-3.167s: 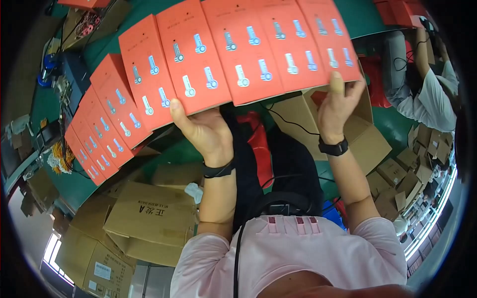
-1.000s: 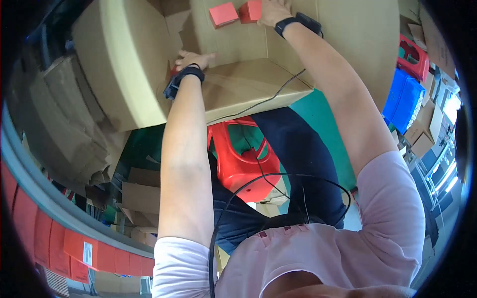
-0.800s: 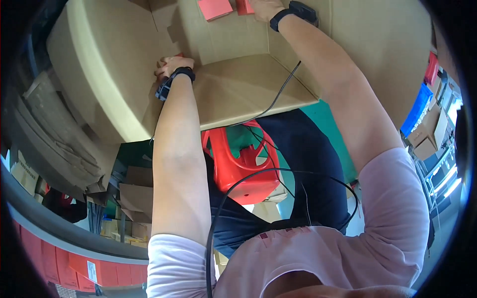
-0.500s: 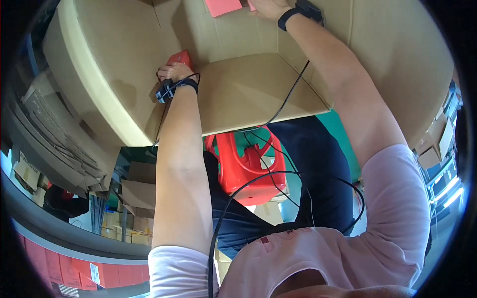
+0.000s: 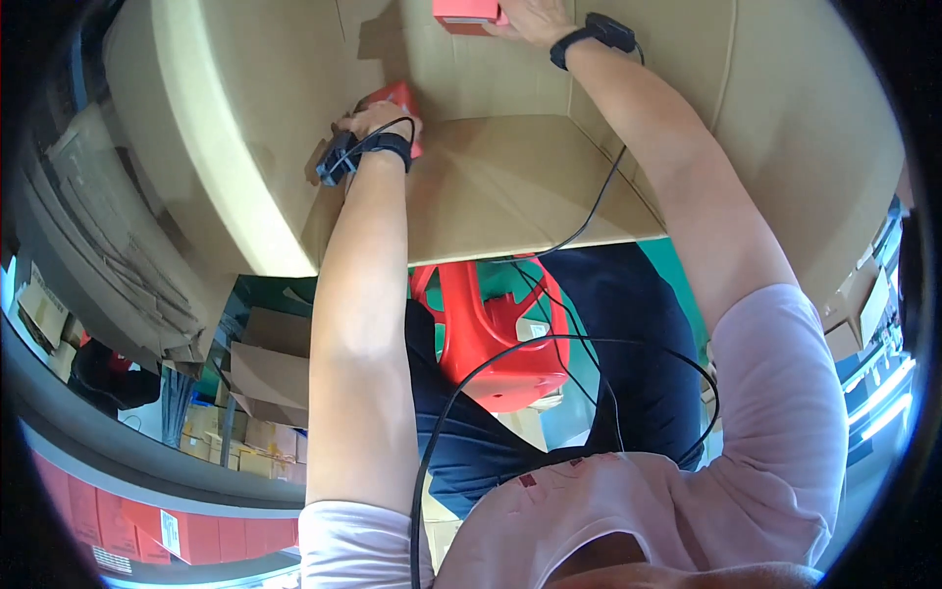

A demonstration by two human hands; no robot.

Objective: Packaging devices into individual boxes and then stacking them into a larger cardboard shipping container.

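Note:
A big open cardboard box (image 5: 491,182) stands before me, and both my hands are inside it. My left hand (image 5: 375,120) is closed around a red box (image 5: 400,95) by the left wall; the palm and wrist cover part of it. Farther in, at the top edge of the view, my right hand (image 5: 538,20) grips the right end of another red box (image 5: 467,14), whose front side shows. The picture's edge cuts off part of that box. Each wrist wears a black strap with a small device and a cable.
A red plastic stool (image 5: 491,363) stands between my legs, below the cardboard box's near edge. Flattened cardboard (image 5: 123,236) leans at the left, beside a smaller open carton (image 5: 270,378). Red boxes (image 5: 216,535) line up at lower left. A black cable (image 5: 599,201) hangs near my right arm.
My left hand and its red box have moved slightly up and to the right. The box at my right hand has tipped so that its front side shows. The whole view has shifted a little.

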